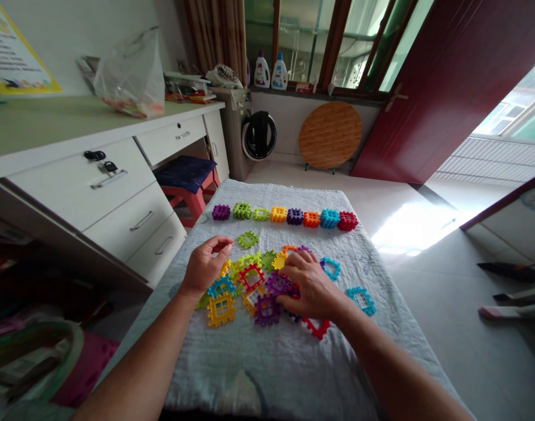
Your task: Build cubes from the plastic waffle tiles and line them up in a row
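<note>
My left hand [208, 263] hovers at the left edge of a loose pile of plastic building pieces. Its fingers are half curled with a gap to the thumb, and nothing shows between them. My right hand [313, 283] reaches over the right part of the pile, fingers bent and thumb spread apart, covering some pieces. By its fingers lies a purple square piece [278, 283]; whether they touch is unclear. Around them are a red frame piece [252, 278], a yellow window piece [221, 309] and a dark purple piece [267, 310]. A green piece [248, 239] lies beyond my left fingertips.
A row of stacked pieces in single colours [294, 216] runs along the far side of the cloth-covered table [214, 374]. Blue pieces [361, 300] lie to the right. A desk [74, 120] with a plastic bag [133, 76] and a stool [186, 174] stand left.
</note>
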The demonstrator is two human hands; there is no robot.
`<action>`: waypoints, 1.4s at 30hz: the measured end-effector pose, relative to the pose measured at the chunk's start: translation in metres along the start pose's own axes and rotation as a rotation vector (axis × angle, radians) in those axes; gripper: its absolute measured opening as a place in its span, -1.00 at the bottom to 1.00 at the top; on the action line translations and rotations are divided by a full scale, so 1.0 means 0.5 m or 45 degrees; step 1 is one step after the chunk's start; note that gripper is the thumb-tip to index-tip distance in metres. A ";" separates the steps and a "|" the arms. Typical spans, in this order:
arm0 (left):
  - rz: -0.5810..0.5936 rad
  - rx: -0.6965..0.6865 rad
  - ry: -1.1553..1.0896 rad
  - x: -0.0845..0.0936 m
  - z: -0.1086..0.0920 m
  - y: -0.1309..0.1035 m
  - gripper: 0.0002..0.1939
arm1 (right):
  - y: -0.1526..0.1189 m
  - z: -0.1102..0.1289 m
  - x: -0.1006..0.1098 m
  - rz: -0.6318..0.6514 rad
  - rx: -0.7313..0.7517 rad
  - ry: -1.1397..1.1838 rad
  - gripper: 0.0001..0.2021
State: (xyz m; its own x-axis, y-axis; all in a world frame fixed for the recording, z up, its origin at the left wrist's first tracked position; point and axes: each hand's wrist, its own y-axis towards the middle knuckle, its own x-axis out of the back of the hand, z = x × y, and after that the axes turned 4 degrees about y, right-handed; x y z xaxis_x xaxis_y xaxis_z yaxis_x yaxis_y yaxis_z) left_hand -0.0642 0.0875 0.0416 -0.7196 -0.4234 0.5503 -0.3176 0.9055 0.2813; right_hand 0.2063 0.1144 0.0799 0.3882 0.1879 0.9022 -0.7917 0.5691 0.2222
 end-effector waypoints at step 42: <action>-0.014 -0.047 0.031 0.002 -0.004 0.000 -0.73 | 0.010 -0.141 -0.029 -0.201 -0.629 -0.133 -0.51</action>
State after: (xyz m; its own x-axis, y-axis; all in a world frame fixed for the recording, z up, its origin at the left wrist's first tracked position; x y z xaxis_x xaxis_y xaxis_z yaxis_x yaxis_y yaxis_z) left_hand -0.0639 0.0871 0.0438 -0.7008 -0.4345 0.5657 -0.3023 0.8992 0.3162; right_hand 0.2298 0.1709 0.0421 0.4159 0.0030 0.9094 -0.4010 0.8982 0.1804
